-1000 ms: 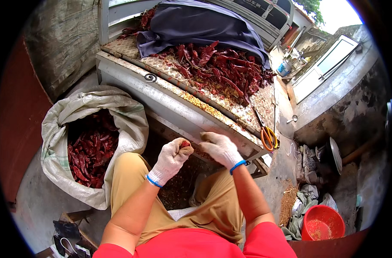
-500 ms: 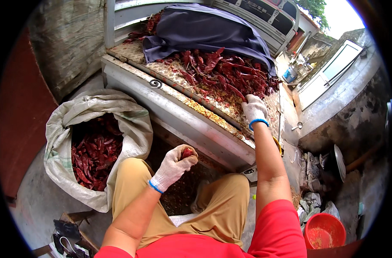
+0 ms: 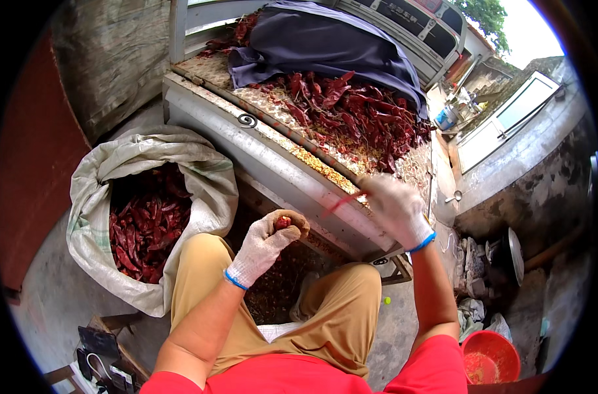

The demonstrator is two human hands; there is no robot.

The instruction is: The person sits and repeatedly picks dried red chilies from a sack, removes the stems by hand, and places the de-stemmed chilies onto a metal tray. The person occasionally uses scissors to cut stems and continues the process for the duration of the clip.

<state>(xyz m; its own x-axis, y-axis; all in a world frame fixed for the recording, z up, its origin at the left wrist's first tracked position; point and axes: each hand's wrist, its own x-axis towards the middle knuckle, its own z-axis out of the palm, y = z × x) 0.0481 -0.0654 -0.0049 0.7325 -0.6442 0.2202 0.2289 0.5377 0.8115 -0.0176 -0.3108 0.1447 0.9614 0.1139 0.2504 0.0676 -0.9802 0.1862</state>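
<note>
In its white knit glove, my left hand [image 3: 263, 248] is closed around dried red chilies [image 3: 283, 222] above my knees; only their ends show, so I cannot tell how many. My gloved right hand [image 3: 397, 203] hovers by the truck bed's edge, gripping one dried chili [image 3: 342, 204] that is smeared by motion and points left. Beyond it, a heap of dried red chilies [image 3: 351, 111] lies on the truck bed [image 3: 200, 68], partly under a dark cloth [image 3: 318, 46]. A pale woven sack [image 3: 88, 217] with its rim rolled down stands left of my knees, holding chilies [image 3: 148, 233].
Yellow seeds [image 3: 322, 165] lie along the metal bed edge. A red basin [image 3: 490, 358] sits at the lower right, near a round lid [image 3: 514, 257]. Dark debris [image 3: 272, 295] covers the space between my legs. A wooden frame with black gear [image 3: 102, 358] stands at lower left.
My right hand has drawn back from the chili heap toward me, bringing one chili with it. My left hand stays closed on its chilies, slightly higher in view.
</note>
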